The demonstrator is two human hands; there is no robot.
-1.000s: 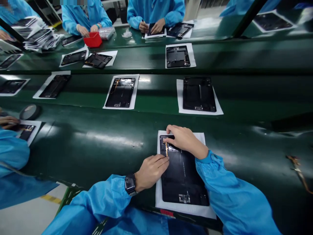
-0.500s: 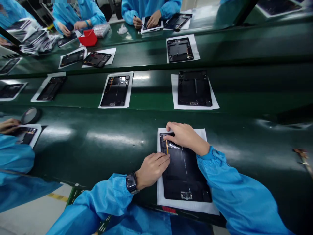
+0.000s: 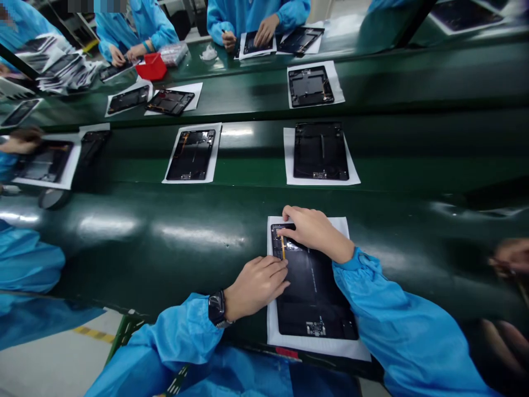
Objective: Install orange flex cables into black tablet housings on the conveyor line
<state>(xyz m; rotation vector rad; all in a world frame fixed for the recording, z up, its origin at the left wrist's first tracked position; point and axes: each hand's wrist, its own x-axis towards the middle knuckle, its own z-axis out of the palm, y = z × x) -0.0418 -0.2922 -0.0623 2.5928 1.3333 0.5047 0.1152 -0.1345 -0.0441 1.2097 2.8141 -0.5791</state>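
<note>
In front of me a black tablet housing lies on a white sheet. A narrow orange flex cable runs along its upper left part. My left hand rests at the housing's left edge, fingers close together, with the tips at the cable's lower end. My right hand reaches over the top edge. Its thumb presses near the cable's upper end, and its other fingers curl over the top of the housing. What lies under the fingertips is hidden.
Beyond my bench, tablet housings on white sheets lie along the green conveyor. At left, a co-worker's blurred hand is over another housing, near a tape roll. Another person's hand is at right. A red bin stands across.
My hands have hardly moved. The co-worker at left has moved a housing up onto the conveyor. Another person's hand has appeared at right. Housings on the near conveyor have shifted slightly left.
</note>
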